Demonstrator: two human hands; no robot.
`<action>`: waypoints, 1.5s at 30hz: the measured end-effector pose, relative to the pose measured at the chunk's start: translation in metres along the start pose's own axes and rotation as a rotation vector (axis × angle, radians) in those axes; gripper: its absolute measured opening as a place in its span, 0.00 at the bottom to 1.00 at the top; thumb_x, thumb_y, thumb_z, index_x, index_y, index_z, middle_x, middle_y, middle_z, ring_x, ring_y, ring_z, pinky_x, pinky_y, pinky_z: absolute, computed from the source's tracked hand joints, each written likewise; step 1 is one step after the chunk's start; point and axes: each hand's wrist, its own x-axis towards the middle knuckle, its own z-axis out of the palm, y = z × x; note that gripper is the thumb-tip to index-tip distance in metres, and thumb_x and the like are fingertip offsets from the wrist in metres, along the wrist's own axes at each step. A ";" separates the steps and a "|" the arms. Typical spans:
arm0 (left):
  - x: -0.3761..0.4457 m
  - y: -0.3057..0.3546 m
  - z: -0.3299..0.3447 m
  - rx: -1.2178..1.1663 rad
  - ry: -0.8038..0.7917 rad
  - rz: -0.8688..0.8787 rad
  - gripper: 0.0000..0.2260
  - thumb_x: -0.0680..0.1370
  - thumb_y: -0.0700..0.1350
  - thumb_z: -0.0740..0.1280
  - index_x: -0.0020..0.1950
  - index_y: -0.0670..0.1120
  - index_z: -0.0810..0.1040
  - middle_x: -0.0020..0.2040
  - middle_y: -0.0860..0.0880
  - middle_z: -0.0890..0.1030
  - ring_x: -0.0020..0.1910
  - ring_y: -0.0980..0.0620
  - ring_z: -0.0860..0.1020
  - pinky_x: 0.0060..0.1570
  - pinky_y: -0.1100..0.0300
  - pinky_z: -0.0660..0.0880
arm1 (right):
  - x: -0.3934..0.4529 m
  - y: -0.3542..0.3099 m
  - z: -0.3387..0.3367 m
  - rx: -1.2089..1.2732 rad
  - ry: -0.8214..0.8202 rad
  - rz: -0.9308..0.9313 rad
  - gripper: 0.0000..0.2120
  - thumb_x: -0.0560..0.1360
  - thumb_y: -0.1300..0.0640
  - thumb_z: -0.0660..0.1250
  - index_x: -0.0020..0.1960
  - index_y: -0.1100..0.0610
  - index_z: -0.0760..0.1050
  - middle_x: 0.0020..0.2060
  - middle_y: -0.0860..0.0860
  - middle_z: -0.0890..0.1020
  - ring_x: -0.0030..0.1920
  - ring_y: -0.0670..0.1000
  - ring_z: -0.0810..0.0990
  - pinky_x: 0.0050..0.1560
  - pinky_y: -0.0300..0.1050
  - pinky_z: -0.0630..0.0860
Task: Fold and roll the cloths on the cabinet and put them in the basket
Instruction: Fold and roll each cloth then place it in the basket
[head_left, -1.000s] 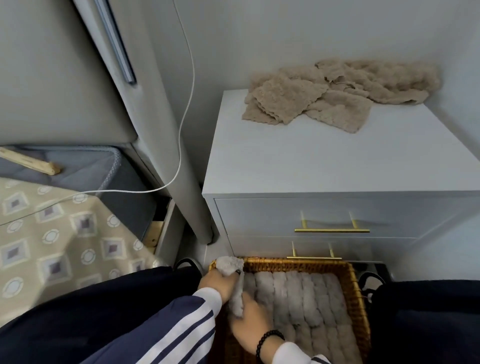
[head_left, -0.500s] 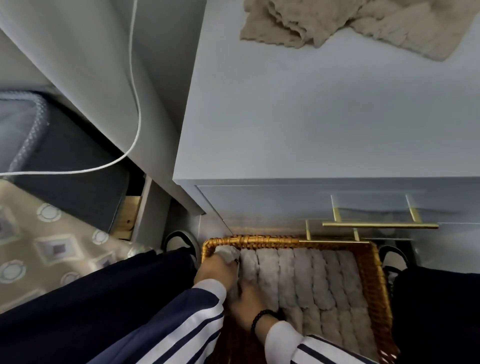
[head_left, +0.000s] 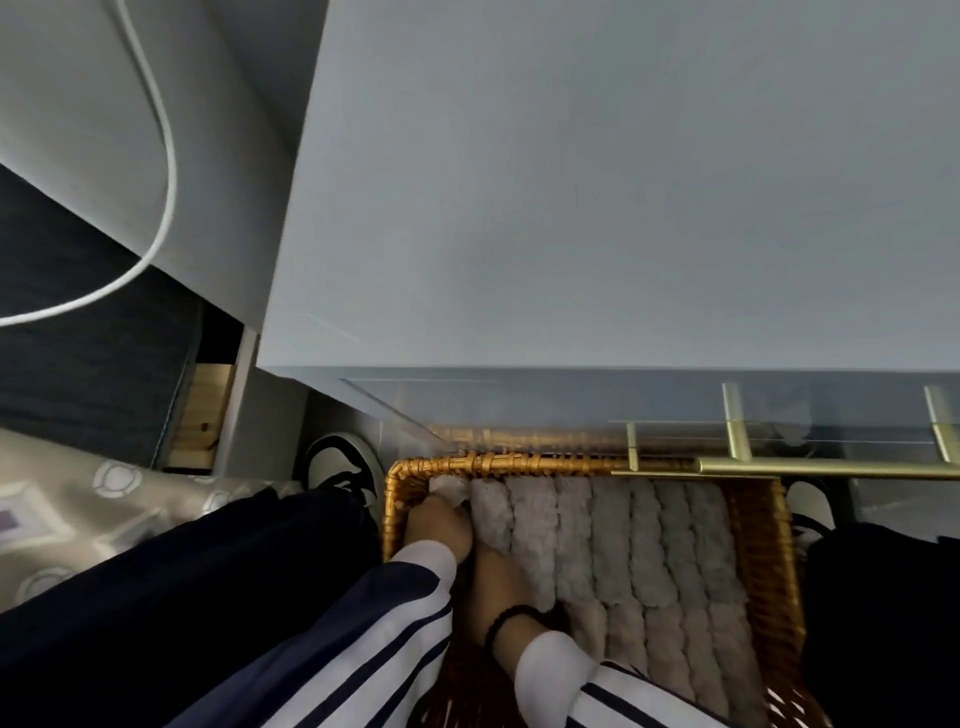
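Down at the foot of the cabinet (head_left: 597, 208), the basket (head_left: 519, 462) sits on the floor, packed with rows of rolled cloths (head_left: 649, 551). The left hand (head_left: 439, 522) pinches one more roll (head_left: 449, 487) into the corner nearest the cabinet. The right hand (head_left: 491, 582) presses beside it; I can't tell how its fingers lie. This looks like the stowing step. Next, seat the roll snugly, then fetch another cloth.

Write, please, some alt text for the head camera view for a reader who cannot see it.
Two hands tuck a rolled grey fluffy cloth into the left corner of a golden woven wicker basket, beside a row of rolled cloths; the left hand grips it. The right hand is alongside, below a pale grey cabinet.
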 end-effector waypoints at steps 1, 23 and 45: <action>0.002 -0.001 0.002 0.010 0.006 0.008 0.16 0.83 0.46 0.55 0.64 0.40 0.75 0.64 0.41 0.76 0.63 0.44 0.75 0.60 0.56 0.70 | 0.001 0.001 0.002 -0.011 -0.001 0.003 0.20 0.81 0.49 0.56 0.71 0.55 0.64 0.68 0.55 0.69 0.67 0.54 0.69 0.69 0.46 0.64; 0.002 -0.001 0.007 -0.087 0.002 0.069 0.16 0.81 0.49 0.58 0.61 0.40 0.76 0.59 0.42 0.78 0.58 0.43 0.77 0.55 0.57 0.71 | 0.010 0.022 -0.005 -0.080 -0.030 -0.054 0.24 0.75 0.48 0.63 0.69 0.52 0.66 0.63 0.53 0.75 0.61 0.56 0.75 0.62 0.49 0.72; -0.118 0.012 -0.081 -0.126 -0.115 0.110 0.17 0.81 0.45 0.61 0.66 0.37 0.71 0.63 0.38 0.77 0.61 0.40 0.77 0.51 0.54 0.75 | -0.067 0.013 -0.069 0.077 0.040 -0.193 0.13 0.77 0.58 0.58 0.58 0.51 0.76 0.55 0.50 0.78 0.55 0.50 0.76 0.53 0.37 0.72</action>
